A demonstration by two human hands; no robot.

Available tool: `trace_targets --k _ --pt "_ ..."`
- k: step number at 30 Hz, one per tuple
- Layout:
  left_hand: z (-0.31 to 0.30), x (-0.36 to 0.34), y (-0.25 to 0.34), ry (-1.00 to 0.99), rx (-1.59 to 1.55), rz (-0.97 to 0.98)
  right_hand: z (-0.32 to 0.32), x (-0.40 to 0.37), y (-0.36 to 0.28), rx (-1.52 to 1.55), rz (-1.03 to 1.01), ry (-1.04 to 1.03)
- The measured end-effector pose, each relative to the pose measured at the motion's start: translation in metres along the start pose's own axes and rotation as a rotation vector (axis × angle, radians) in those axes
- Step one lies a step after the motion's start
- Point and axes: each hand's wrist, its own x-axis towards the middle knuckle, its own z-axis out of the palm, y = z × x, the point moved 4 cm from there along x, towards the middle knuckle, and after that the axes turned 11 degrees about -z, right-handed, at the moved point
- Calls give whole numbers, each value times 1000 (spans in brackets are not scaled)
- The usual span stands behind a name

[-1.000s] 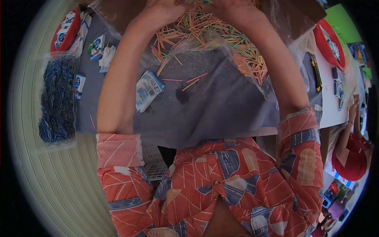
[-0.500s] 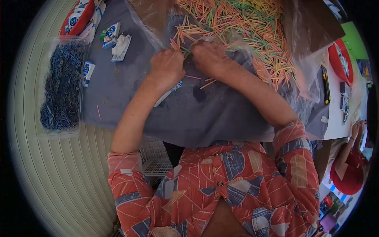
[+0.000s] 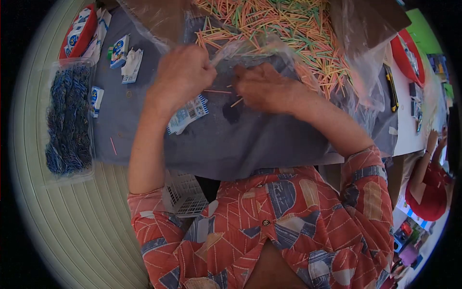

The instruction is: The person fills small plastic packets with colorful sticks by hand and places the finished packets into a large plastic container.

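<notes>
My left hand (image 3: 185,72) is closed in a pinch near the edge of a clear plastic bag (image 3: 231,49); what its fingers hold is hidden. A short gap away, my right hand (image 3: 264,86) is also closed, its fingertips bent inward, with their contents not visible. Beyond both hands lies a heap of thin pink, orange, yellow and green sticks (image 3: 279,29) on the plastic. One loose pink stick (image 3: 217,91) lies between my hands, and a pale stick (image 3: 236,102) sits below my right fingers. Under my left wrist are blue-and-white printed packets (image 3: 190,114).
A clear tray (image 3: 92,120) of dark blue twisted strands stands at left. Small printed boxes (image 3: 119,52) and red bowls (image 3: 79,36) are farther back. At right lie a yellow-black cutter (image 3: 391,89) and another red bowl (image 3: 409,60). A person in red (image 3: 427,197) is far right.
My left hand has moved left and my right hand slightly down, widening the gap between them. The bag's edge now shows there. More of the printed packets is uncovered.
</notes>
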Motion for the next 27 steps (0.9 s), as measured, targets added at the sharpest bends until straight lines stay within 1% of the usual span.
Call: trace_targets --k 1,2,3,4,5,6,8,9,10,11,14,15,17,18,20,22,23,24,25,26,27 --pt "-1 6 -4 -6 2 9 5 1 -2 -100 -44 70" --pt "-16 13 -7 292 13 117 8 1 -5 -203 -89 140" --pt "-31 12 -2 591 22 225 11 2 -4 -201 -80 142" --pt "-33 12 3 592 24 237 8 2 -6 -206 -205 247" --pt "-28 12 6 410 14 177 5 2 -8 -214 -324 352" --pt "-23 9 12 223 6 125 5 4 -8 -215 -297 357" --pt "12 -4 18 28 147 202 10 10 -6 -149 -339 266" --pt "35 -7 14 30 142 251 13 10 -3 -151 -303 266" --pt "51 -10 12 41 134 294 15 10 -4 -130 -332 321" --pt "52 -13 16 42 132 310 16 8 -4 -103 -373 376" --pt "56 -20 19 -22 119 268 13 -2 -7 -97 -398 394" --pt "59 -23 19 -9 120 300 11 -4 -11 -95 -397 391" --pt "62 -27 19 5 126 333 8 -8 -18 -163 -364 276" --pt "64 -29 20 -33 90 352 9 -11 -21 -164 -362 278" --pt "61 -31 21 -70 52 364 14 -19 -24 -294 -308 271" --pt "45 -27 25 -179 7 381 25 -21 -20 -298 -279 277" --pt "36 -22 25 -178 6 382 28 -22 -15 -305 -244 282" --pt "21 -15 21 -100 -120 331 29 -25 -12 -306 -244 280" --pt "8 -4 14 -20 -245 277 24 -27 -9 -308 -337 365" --pt "1 9 9 -17 -245 279 17 -31 -5 -310 -429 450" --pt "-11 24 3 171 -242 234 7 -37 9 -392 -436 574"
